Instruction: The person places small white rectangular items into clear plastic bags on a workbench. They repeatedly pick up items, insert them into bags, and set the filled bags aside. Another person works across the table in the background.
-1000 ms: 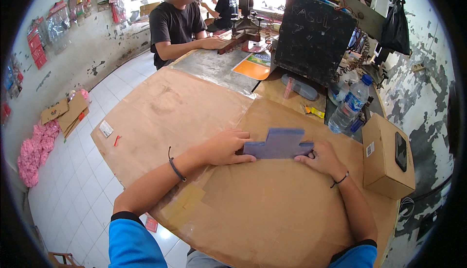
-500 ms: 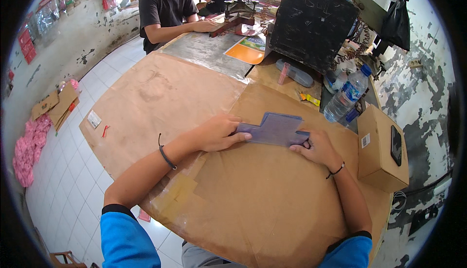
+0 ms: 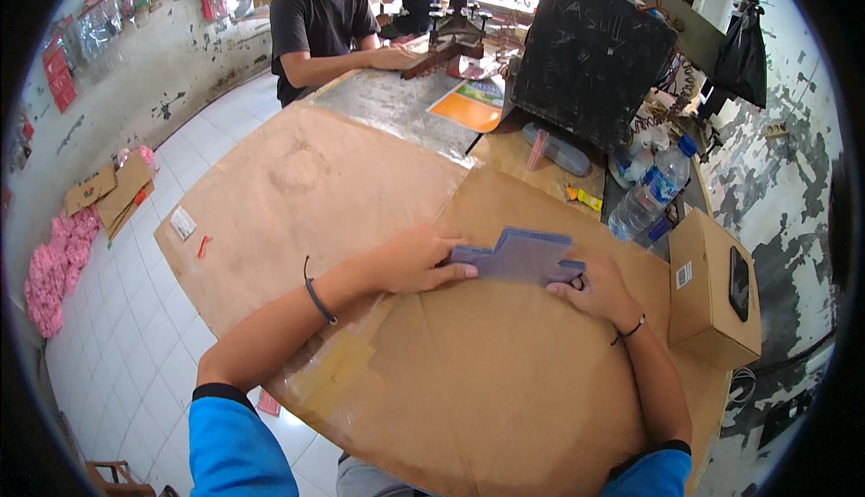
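A stack of bluish, see-through plastic sheets [image 3: 518, 257], cut in a stepped shape with a raised middle, is held just over the brown table cover. Its left end is pinched by my left hand [image 3: 422, 260], the thumb on the near face. At the other end, my right hand [image 3: 596, 288] grips the lower right corner between thumb and curled fingers. Some fingers of both hands are hidden behind the sheets or blurred.
A cardboard box [image 3: 707, 303] with a black phone [image 3: 739, 282] stands at right, near a water bottle [image 3: 651, 192]. Behind are yellow wrappers [image 3: 587, 198], a clear case [image 3: 566, 153] and a black cabinet [image 3: 590, 55]. Across the table, a person [image 3: 324, 33] works by a metal press [image 3: 455, 37].
The whole view has shifted slightly, so everything sits a little lower and further right. Both hands keep hold of the plastic sheets, almost unmoved over the table.
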`<state>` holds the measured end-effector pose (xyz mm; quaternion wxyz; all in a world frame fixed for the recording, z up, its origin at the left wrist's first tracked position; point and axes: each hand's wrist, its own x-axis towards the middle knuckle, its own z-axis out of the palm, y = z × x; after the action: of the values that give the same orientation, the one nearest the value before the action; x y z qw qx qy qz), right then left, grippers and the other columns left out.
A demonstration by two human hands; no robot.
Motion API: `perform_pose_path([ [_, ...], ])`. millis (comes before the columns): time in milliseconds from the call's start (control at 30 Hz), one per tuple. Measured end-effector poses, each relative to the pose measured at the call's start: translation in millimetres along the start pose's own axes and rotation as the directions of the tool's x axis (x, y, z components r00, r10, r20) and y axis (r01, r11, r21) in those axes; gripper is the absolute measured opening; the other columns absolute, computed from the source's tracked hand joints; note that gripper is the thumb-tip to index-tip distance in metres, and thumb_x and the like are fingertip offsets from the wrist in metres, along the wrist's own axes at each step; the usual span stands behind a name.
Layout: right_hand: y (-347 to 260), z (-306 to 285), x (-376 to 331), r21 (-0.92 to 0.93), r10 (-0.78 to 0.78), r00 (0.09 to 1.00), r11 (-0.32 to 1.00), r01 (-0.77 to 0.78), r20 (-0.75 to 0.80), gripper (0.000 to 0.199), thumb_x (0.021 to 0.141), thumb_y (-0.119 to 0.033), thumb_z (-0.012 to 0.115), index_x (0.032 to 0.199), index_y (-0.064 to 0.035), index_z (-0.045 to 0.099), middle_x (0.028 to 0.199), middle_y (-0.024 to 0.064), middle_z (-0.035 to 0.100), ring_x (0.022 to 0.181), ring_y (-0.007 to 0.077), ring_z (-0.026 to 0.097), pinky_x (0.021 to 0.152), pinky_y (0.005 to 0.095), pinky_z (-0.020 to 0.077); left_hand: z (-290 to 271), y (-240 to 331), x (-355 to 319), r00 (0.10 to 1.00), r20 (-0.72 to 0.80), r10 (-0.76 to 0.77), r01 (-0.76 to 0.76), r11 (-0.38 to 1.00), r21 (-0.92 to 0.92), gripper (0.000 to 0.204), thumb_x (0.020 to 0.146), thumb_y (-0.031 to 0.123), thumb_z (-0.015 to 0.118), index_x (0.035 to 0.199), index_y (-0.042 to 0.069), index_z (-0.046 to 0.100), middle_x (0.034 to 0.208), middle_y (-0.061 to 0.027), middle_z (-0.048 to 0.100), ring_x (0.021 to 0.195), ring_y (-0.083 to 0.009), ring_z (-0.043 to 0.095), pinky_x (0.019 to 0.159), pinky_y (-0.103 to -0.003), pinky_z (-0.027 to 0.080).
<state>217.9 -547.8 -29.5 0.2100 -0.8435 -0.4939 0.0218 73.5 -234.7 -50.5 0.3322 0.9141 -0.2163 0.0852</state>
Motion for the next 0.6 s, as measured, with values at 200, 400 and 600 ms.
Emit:
perform_pose_path([
  [200,3.4,6.7,-4.9,0.067,0.020,1.000,0.998,-0.019,-0.021,0.040,0.081,-0.042,0.082,0.103,-0.0094,0.074,0.078,0.0086,0.070,0.063,0.0224,0.065,0.061,0.0339,0.0509,-0.2,2.2,-1.1,1.000,0.023,0.002,-0.002,1.000,-0.023,0.028,0.095,0.031,0.070,0.101,0.004,0.065,0.093,-0.0146,0.063,0.091,-0.0343,0.063,0.078,-0.043,0.049],
  [400,7.4,10.0,-5.1,0.137,-0.064,0.997,0.988,0.070,-0.046,0.037,0.084,-0.041,0.079,0.102,-0.0089,0.074,0.081,0.0099,0.071,0.065,0.0233,0.066,0.062,0.0342,0.0512,-3.0,2.5,1.5,0.997,0.081,-0.019,0.019,1.000,-0.001,0.030,0.096,0.031,0.068,0.108,0.004,0.064,0.097,-0.0152,0.065,0.095,-0.0343,0.063,0.081,-0.044,0.050],
  [600,-1.7,2.8,-3.0,0.061,0.011,1.000,0.998,-0.010,-0.013,0.039,0.086,-0.039,0.077,0.105,-0.0058,0.073,0.082,0.0117,0.070,0.065,0.0238,0.065,0.063,0.0344,0.0511,-1.0,1.9,0.5,0.999,-0.009,-0.033,0.033,0.999,-0.014,0.031,0.099,0.030,0.064,0.108,0.001,0.062,0.100,-0.0195,0.065,0.100,-0.0396,0.061,0.086,-0.046,0.049],
])
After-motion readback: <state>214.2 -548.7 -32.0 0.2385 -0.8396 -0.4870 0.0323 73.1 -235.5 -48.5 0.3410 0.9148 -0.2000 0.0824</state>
